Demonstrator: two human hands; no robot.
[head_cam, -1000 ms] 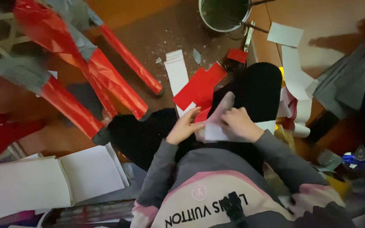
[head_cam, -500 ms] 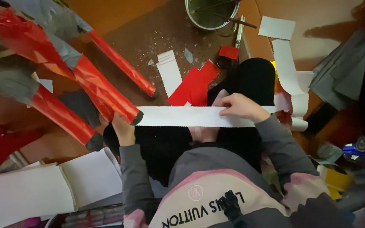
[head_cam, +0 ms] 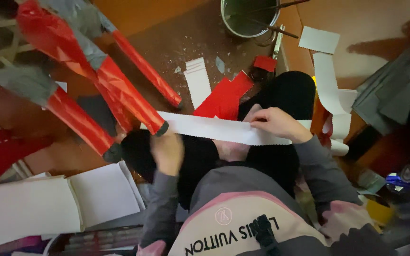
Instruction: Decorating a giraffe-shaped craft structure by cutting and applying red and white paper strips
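While the right hand [head_cam: 277, 124] is pinching one end of the long white paper strip [head_cam: 214, 128], the left hand [head_cam: 167, 152] is hovering blurred just below the strip's other half, its grip impossible to tell. Above the strip, red paper pieces [head_cam: 224, 97] are lying. The strip is seemingly being stretched flat; securing its free end looks necessary.

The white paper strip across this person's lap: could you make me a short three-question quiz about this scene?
1. True or false: the right hand rests on the white paper strip.
2. What colour are the wrapped legs on the left: A blue, B red, C green?
3. What stands at the top, near the scissors?

Key: 1 true. 2 B. 3 A metal pot with sticks in it.
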